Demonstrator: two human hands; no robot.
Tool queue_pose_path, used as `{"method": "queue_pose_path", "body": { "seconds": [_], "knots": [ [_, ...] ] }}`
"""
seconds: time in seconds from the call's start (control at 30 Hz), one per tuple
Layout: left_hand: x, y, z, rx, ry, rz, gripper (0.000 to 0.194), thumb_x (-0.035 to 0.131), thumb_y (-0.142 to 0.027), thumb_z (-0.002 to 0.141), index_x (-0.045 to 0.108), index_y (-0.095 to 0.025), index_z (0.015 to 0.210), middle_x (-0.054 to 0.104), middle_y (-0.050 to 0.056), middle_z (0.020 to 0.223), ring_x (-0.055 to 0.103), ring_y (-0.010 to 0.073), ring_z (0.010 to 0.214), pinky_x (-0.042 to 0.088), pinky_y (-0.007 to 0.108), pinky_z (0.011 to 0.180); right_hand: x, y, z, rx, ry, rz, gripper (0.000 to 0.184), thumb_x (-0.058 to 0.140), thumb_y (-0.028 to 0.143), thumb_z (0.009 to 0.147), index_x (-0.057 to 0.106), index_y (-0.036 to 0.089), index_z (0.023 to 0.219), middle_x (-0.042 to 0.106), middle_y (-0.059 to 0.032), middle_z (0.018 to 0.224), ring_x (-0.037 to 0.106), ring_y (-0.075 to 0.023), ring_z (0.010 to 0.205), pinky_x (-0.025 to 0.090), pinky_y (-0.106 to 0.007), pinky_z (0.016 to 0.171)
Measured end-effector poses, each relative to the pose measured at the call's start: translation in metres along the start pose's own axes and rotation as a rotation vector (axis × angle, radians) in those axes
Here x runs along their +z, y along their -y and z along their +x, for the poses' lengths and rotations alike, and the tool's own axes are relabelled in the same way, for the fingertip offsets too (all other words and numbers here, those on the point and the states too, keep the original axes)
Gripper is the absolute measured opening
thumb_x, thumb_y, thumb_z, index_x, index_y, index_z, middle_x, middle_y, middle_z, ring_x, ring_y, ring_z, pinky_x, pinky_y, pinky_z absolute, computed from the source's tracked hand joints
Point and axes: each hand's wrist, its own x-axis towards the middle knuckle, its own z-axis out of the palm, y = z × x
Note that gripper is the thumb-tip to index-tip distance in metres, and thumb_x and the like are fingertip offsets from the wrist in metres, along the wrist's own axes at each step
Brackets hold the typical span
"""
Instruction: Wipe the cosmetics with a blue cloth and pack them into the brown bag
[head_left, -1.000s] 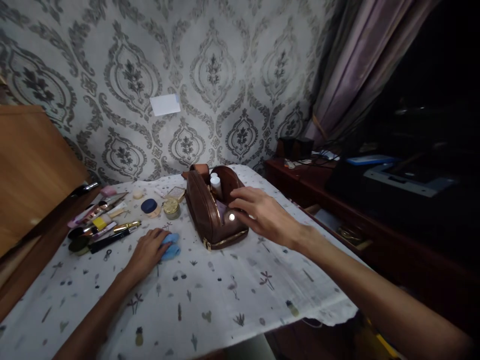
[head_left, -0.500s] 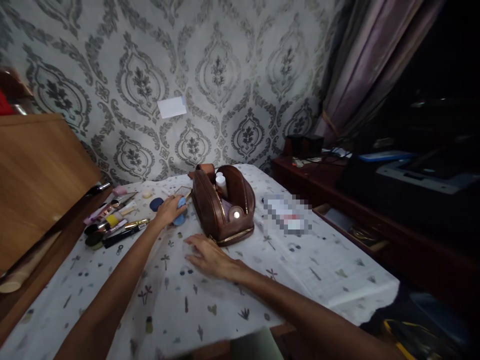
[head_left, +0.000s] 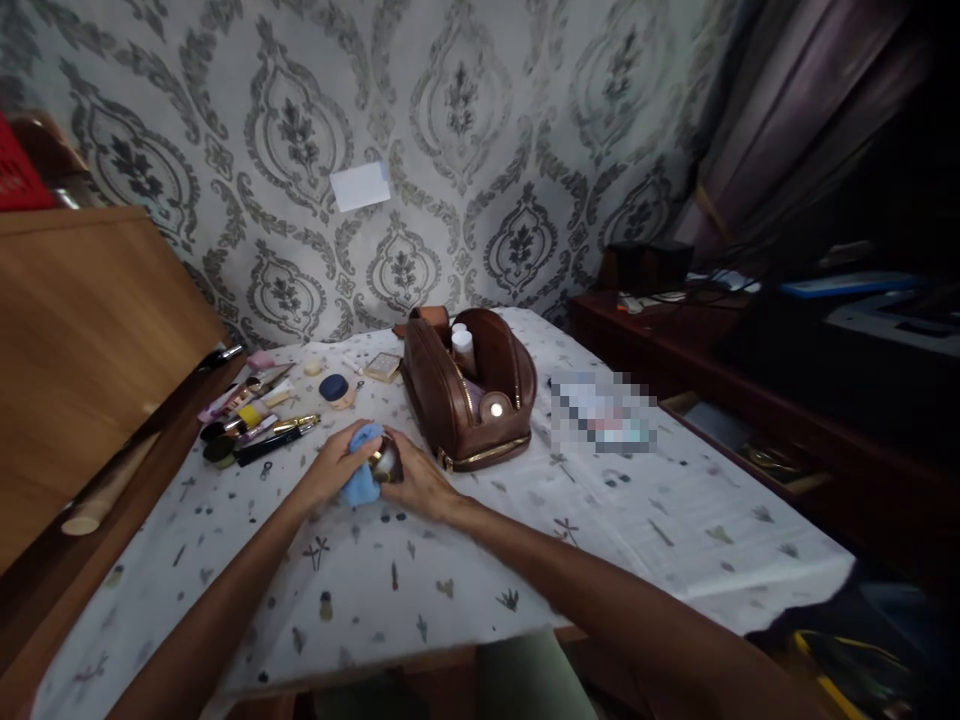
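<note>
My left hand (head_left: 328, 470) is closed on a blue cloth (head_left: 360, 487) and presses it against a small round gold jar (head_left: 385, 462). From the other side my right hand (head_left: 420, 480) grips that jar. Both hands rest on the patterned white tablecloth (head_left: 600, 520), just in front of an open brown leather pouch (head_left: 450, 410). A white bottle (head_left: 465, 350) and a round-topped container (head_left: 494, 408) stand inside the pouch.
Several brushes, pens and tubes (head_left: 255, 425) lie at the left, with a dark blue compact (head_left: 333, 387) and a small case (head_left: 382, 366) behind them. A wooden panel (head_left: 90, 320) and a wooden stick (head_left: 109, 485) border the left. A dark cabinet (head_left: 750, 400) stands at the right.
My left hand carried the blue cloth up to the gold jar and brought both back toward me. My right hand left the pouch and closed on the jar.
</note>
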Motion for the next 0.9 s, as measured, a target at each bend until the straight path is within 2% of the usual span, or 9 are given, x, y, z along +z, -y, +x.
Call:
{"method": "queue_pose_path", "body": {
  "seconds": [0.07,0.2,0.27,0.33,0.4,0.5,0.6,0.7,0.9],
  "knots": [
    [0.003,-0.001,-0.010,-0.003,-0.058,0.036,0.040,0.047,-0.053,0.093,0.064,-0.017,0.102,0.068,0.004,0.094,0.062,0.0204,0.088,0.050,0.031,0.084,0.002,0.002,-0.003,0.007,0.017,-0.010,0.087,0.072,0.023,0.070,0.033,0.015,0.148,0.058,-0.0169,0.136,0.058,-0.0312,0.124,0.046,-0.047,0.105],
    [0.003,0.011,-0.017,-0.113,-0.411,0.089,0.045,0.039,-0.052,0.096,0.055,-0.019,0.123,0.066,0.008,0.111,0.062,0.0225,0.101,0.049,0.034,0.092,0.003,0.004,-0.005,0.125,-0.020,-0.075,0.082,0.077,0.028,0.068,0.039,0.018,0.140,0.065,-0.0117,0.118,0.063,-0.0302,0.109,0.050,-0.045,0.095],
    [0.003,0.019,-0.020,-0.135,-0.508,0.086,0.049,0.037,-0.053,0.097,0.045,-0.020,0.133,0.062,0.009,0.118,0.061,0.0222,0.107,0.049,0.035,0.094,0.003,0.005,-0.005,0.137,-0.034,-0.099,0.075,0.079,0.029,0.067,0.045,0.020,0.132,0.065,-0.0093,0.114,0.063,-0.0292,0.107,0.051,-0.044,0.094],
    [0.004,0.022,-0.025,-0.057,-0.506,0.107,0.053,0.035,-0.053,0.098,0.036,-0.022,0.141,0.057,0.011,0.126,0.057,0.0221,0.116,0.047,0.036,0.101,0.004,0.004,-0.005,0.120,-0.054,-0.106,0.070,0.080,0.029,0.066,0.048,0.021,0.127,0.065,-0.0076,0.113,0.063,-0.0276,0.105,0.051,-0.043,0.093],
    [0.006,0.020,-0.030,0.105,-0.443,0.173,0.054,0.034,-0.050,0.099,0.031,-0.023,0.146,0.049,0.013,0.138,0.050,0.0240,0.129,0.042,0.040,0.109,0.004,0.001,-0.003,0.090,-0.077,-0.089,0.067,0.081,0.030,0.065,0.052,0.021,0.124,0.065,-0.0068,0.113,0.063,-0.0261,0.103,0.052,-0.042,0.092],
    [0.011,0.013,-0.033,0.325,-0.191,0.350,0.051,0.036,-0.044,0.100,0.040,-0.023,0.146,0.044,0.015,0.146,0.042,0.0281,0.137,0.036,0.047,0.115,0.004,-0.006,0.000,0.012,-0.081,-0.027,0.061,0.080,0.028,0.064,0.057,0.020,0.120,0.066,-0.0060,0.111,0.064,-0.0237,0.099,0.052,-0.039,0.089],
    [0.013,0.011,-0.031,0.384,0.005,0.478,0.045,0.039,-0.039,0.100,0.054,-0.023,0.139,0.052,0.014,0.137,0.049,0.0283,0.129,0.041,0.046,0.111,0.003,-0.011,0.003,-0.042,-0.045,0.043,0.054,0.078,0.025,0.065,0.061,0.019,0.117,0.068,-0.0049,0.107,0.064,-0.0219,0.095,0.052,-0.035,0.085],
    [0.015,0.016,-0.028,0.340,-0.028,0.481,0.046,0.041,-0.040,0.099,0.055,-0.019,0.137,0.057,0.014,0.129,0.055,0.0272,0.122,0.045,0.044,0.108,0.002,-0.013,0.005,-0.022,-0.021,0.067,0.058,0.080,0.028,0.065,0.063,0.017,0.119,0.069,-0.0054,0.106,0.064,-0.0219,0.094,0.052,-0.033,0.082],
    [0.026,0.018,-0.024,0.196,-0.237,0.359,0.043,0.038,-0.037,0.100,0.044,-0.017,0.137,0.060,0.014,0.127,0.058,0.0242,0.119,0.047,0.040,0.104,0.002,-0.010,0.003,-0.013,0.015,-0.042,0.071,0.083,0.027,0.065,0.058,0.016,0.130,0.068,-0.0091,0.113,0.063,-0.0225,0.094,0.052,-0.035,0.082]
  ]
}}
